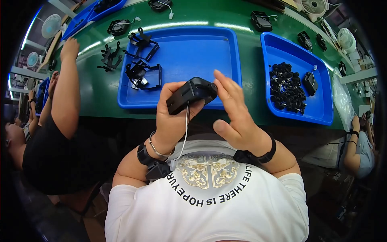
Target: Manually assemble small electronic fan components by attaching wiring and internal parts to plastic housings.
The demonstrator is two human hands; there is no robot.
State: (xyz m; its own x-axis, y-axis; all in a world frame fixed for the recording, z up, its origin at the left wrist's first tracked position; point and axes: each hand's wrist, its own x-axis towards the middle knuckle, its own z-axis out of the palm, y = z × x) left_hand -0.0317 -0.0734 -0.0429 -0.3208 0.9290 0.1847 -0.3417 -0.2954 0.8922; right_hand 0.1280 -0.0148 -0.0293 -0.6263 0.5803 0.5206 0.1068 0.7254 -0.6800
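In my left hand (169, 117) I grip a black plastic housing (189, 94) with a thin white cable (186, 129) hanging down from it. My right hand (234, 109) is open, its fingers straight and the palm turned toward the housing's right end. The fingers are close to that end; whether they touch it I cannot tell. Behind my hands lies a shallow blue tray (197, 60). Black bracket frames (143, 74) sit along its left side.
On the right, another blue tray (298, 115) holds many small black knobs (286, 86) and one black unit with a cable (310, 82). More cabled black units (262, 21) stand along the green table (193, 20). A co-worker's arm (68, 88) reaches in at left.
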